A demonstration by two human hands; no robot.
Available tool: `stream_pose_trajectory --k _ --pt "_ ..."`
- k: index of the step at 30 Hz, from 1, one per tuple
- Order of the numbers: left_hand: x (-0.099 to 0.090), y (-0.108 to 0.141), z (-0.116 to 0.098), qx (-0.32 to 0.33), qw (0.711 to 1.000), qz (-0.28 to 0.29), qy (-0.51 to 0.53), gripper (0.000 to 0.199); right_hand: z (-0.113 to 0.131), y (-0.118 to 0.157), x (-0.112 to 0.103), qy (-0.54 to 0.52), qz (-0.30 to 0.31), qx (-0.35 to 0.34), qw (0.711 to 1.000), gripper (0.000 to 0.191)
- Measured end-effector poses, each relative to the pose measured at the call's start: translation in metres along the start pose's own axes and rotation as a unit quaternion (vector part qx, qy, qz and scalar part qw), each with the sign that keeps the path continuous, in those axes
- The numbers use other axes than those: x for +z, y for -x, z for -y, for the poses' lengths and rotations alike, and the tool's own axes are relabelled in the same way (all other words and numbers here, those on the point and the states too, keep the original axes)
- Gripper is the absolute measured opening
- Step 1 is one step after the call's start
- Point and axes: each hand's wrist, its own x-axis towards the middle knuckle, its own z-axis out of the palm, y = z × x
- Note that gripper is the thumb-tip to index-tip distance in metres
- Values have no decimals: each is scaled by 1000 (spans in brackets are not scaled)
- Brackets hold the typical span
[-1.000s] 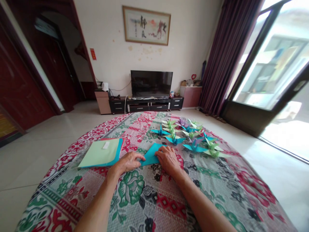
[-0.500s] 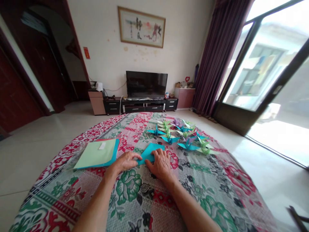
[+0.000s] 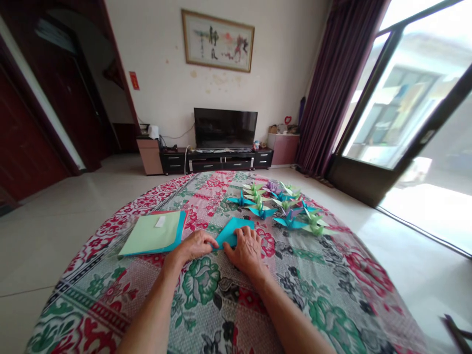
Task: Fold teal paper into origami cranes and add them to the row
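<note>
A person's two bare hands meet over a folded piece of blue paper [image 3: 228, 231], smooth, flat and angular, lying before them on a rounded surface [image 3: 313, 300]. The left hand [image 3: 197, 245] curls its fingers to the paper's pointed left corner; whether they pinch it cannot be told. The right hand [image 3: 246, 250] lies loosely over the right part, its thumb spread away from the other fingers, clasping nothing visible. A textured cloth [image 3: 201, 281] patterned with red, green and grey flowers covers the surface. To the left sits a squared stack of paper [image 3: 145, 235], pale green on top, blue and red edges showing, with a small white slip [image 3: 160, 221] on it. Sharp-winged paper cranes [image 3: 290, 222] in blue, green and purple crowd the far right, overlapping too closely to count. The right hand hides part of the blue paper, and both forearms run out of frame. A dark object [image 3: 459, 334] at lower right is cut off and unidentifiable; glare washes out the scene beyond the glass door [image 3: 383, 113].
</note>
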Motion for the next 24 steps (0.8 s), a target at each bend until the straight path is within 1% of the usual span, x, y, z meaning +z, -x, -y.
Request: stream_pose_trajectory --k 2,6,8,13,16,18,24 --pt "-2 2 -1 -22 1000 -5 15 38 0 0 0 -2 -4 -3 1000 40" --pt "-4 4 1 -78 993 -19 91 38 0 -1 0 -6 -6 -7 1000 40" --pt "-3 4 1 -84 991 -29 101 38 0 -1 0 -5 -5 -6 1000 40" --pt "1 -1 -8 -39 997 -69 24 28 0 -1 1 3 -2 -1 1000 39" --pt "4 -3 -14 -52 996 -67 -19 24 1 -1 1 4 -4 0 1000 39" --pt "6 -3 -14 -56 995 -69 -34 24 1 -1 1 6 -8 1 1000 39" --pt "7 -3 -7 -51 996 -60 -32 25 3 -1 0 8 -13 8 1000 38"
